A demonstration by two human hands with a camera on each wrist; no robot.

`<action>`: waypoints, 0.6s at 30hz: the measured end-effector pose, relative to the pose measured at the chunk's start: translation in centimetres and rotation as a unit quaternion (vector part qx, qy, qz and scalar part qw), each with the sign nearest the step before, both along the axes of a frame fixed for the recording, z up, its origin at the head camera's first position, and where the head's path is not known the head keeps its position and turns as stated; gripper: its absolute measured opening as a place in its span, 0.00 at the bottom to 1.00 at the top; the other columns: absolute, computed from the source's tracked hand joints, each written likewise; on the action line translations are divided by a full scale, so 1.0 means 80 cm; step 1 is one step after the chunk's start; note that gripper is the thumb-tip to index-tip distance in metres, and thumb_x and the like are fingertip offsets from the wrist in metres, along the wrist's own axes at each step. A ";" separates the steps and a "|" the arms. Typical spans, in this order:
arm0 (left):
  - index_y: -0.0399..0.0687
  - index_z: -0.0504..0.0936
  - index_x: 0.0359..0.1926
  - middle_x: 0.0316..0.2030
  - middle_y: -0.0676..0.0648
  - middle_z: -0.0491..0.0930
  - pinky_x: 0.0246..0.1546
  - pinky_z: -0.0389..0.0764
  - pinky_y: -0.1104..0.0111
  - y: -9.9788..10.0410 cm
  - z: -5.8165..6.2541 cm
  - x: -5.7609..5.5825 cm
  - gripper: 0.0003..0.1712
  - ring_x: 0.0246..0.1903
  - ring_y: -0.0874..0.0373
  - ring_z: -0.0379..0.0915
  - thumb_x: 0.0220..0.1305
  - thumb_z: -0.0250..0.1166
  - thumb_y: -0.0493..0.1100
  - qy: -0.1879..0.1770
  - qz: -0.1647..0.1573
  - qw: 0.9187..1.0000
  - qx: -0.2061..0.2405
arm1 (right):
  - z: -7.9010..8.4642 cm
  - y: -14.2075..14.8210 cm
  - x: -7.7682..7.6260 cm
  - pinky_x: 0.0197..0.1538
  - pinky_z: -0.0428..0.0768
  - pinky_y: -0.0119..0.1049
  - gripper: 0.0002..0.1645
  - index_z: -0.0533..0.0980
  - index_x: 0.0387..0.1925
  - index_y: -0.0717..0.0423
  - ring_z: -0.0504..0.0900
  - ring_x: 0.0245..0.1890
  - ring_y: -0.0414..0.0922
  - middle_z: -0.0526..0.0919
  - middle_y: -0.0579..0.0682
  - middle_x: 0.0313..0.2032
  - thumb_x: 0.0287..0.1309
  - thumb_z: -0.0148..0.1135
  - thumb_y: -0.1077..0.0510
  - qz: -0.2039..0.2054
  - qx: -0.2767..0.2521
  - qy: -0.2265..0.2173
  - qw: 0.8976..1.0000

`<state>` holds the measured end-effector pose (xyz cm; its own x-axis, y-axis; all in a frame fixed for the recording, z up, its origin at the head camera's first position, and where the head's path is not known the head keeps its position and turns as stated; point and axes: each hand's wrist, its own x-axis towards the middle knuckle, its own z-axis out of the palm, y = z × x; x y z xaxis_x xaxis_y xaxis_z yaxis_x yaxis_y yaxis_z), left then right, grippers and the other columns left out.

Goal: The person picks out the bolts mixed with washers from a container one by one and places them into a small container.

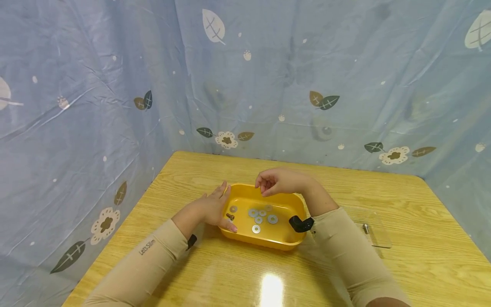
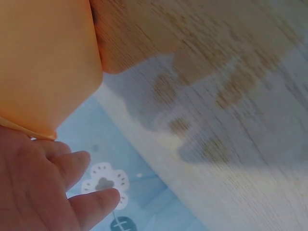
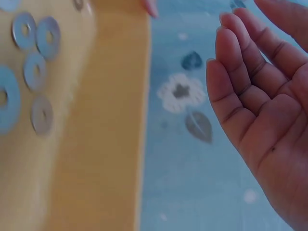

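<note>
A yellow tray (image 1: pixel 268 242) lies on the table with several flat metal washers (image 1: pixel 272 219) and a screw (image 1: pixel 230 216) inside. My left hand (image 1: pixel 212 209) rests on the tray's left rim, fingers spread and the thumb over the inside. In the left wrist view, the fingers of that left hand (image 2: pixel 38 187) extend past the rim, beside the outer wall of the tray (image 2: pixel 48 62). Above the far rim hovers my right hand (image 1: pixel 281 181), its fingers bent. The right wrist view shows the right hand's palm (image 3: pixel 274 125) with nothing visible in it; washers (image 3: pixel 48 37) lie nearby.
To the right of the tray, a clear plastic piece (image 1: pixel 381 238) lies on the wooden table (image 1: pixel 429 256), with another screw (image 1: pixel 365 229) at it. A blue patterned curtain (image 1: pixel 268 85) hangs behind the table and along its left side.
</note>
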<state>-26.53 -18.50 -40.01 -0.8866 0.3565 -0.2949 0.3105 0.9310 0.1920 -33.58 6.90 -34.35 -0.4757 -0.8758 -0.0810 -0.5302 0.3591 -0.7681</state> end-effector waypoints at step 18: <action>0.46 0.31 0.71 0.70 0.43 0.23 0.61 0.46 0.41 -0.004 -0.002 -0.001 0.77 0.69 0.48 0.31 0.32 0.60 0.80 -0.005 -0.008 1.000 0.005 | -0.068 -0.098 0.001 0.35 0.75 0.30 0.11 0.76 0.39 0.64 0.76 0.30 0.39 0.78 0.45 0.29 0.53 0.63 0.65 0.038 0.057 -0.009 0.998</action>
<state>-26.64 -18.80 -40.15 -0.8776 0.3745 -0.2993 0.3241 0.9235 0.2051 -33.52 -0.94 -39.82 -0.4065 -0.8935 -0.1910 -0.5448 0.4048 -0.7343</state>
